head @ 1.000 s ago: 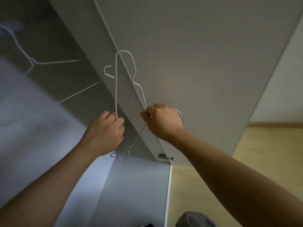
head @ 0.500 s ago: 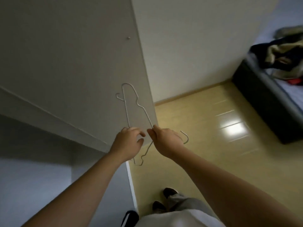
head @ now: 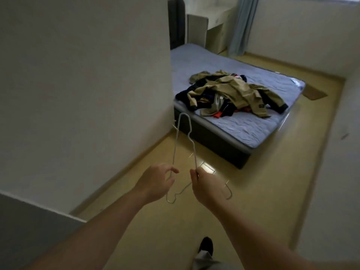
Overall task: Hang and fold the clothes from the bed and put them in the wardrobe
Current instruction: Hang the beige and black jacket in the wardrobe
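bedroom with a glossy yellowish floor (head: 253, 191) and a bed (head: 243, 129) set against a big white wall panel (head: 87, 84). both hands are out in front, short of the bed's near corner, over the floor. left hand (head: 155, 182) has its fingers loosely curled round one side wire of a thin wire hanger (head: 195, 156), thumb and forefinger a little apart. right hand (head: 206, 186) pinches the other side wire between thumb and fingertips. the hanger stands on end between the hands: one narrow looped end points up toward the bed's near edge, the other end hangs below the left hand, and the hook sticks out past the right hand on the side away from the panel. pile of clothes (head: 233, 92), mostly khaki and dark, with bits of red and grey, lies heaped on the bed's blue-grey mattress, toward its foot end, well apart from the hands. a pale desk (head: 196, 30) and a blue curtain (head: 241, 26) are beyond the bed's head end. a dark shoe (head: 205, 245) on the floor, nearer the camera than the hands.
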{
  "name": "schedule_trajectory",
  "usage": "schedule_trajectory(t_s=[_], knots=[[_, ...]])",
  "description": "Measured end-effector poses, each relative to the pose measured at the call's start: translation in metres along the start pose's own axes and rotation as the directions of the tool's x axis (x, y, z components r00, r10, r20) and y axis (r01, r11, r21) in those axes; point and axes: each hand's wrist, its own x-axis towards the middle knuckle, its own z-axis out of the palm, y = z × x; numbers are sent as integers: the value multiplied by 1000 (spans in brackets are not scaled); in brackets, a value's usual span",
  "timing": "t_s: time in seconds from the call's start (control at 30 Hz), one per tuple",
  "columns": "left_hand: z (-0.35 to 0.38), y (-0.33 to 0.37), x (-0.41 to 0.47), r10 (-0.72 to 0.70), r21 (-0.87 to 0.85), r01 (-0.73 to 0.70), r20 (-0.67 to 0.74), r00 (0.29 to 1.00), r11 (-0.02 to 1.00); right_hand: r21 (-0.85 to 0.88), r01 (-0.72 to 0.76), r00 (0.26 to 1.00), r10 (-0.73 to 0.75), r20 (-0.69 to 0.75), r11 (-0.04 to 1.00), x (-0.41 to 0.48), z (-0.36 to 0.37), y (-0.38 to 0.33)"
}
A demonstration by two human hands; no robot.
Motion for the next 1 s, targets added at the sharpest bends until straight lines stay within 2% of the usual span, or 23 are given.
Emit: schedule_trajectory(t_s=[0.1, 0.23, 0.37, 0.47, 0.53, 0.57, 0.6, 0.67, 0.7, 0.73, 0.77, 0.87, 0.93, 1.0], knots=[[17, 33, 68, 19, -8, -18, 40, 999, 1000, 212, -107, 994, 109, 2, 972, 49, -36, 35], [37, 75, 147, 71, -27, -69, 81, 994, 997, 462, -188, 977, 214, -4, 867, 108, -81, 72], [50, 109, 224, 142, -97, -136, 54, 988, 986, 530, -239, 952, 305, -38, 813, 164, -109, 107], [58, 129, 282, 180, -154, -174, 28, 983, 973, 542, -307, 934, 356, 16, 782, 209, -124, 133], [60, 145, 322, 288, -148, -287, -18, 958, 946, 456, -352, 927, 372, 50, 817, 242, -135, 148], [61, 152, 344, 395, -79, -399, -59, 917, 914, 369, -366, 926, 374, 54, 854, 259, -142, 156], [64, 161, 365, 534, 47, -532, -100, 839, 845, 260, -371, 928, 369, 58, 892, 275, -150, 163], [67, 182, 409, 786, 277, -743, -87, 613, 610, 68, -367, 929, 360, 89, 928, 306, -167, 178], [68, 194, 431, 851, 333, -794, -50, 523, 508, -13, -354, 928, 353, 115, 935, 319, -176, 185], [69, 205, 454, 882, 368, -819, -5, 471, 440, -89, -327, 931, 336, 142, 941, 332, -186, 193], [70, 216, 477, 889, 399, -827, 61, 454, 395, -149, -305, 930, 328, 164, 941, 344, -197, 202], [82, 252, 547, 781, 492, -812, 351, 516, 316, -207, -335, 913, 371, 169, 919, 377, -229, 234], [98, 277, 586, 666, 487, -818, 504, 550, 307, -221, -374, 903, 408, 135, 901, 394, -249, 260], [120, 301, 621, 586, 471, -825, 589, 557, 312, -264, -391, 903, 423, 76, 882, 409, -267, 290]])
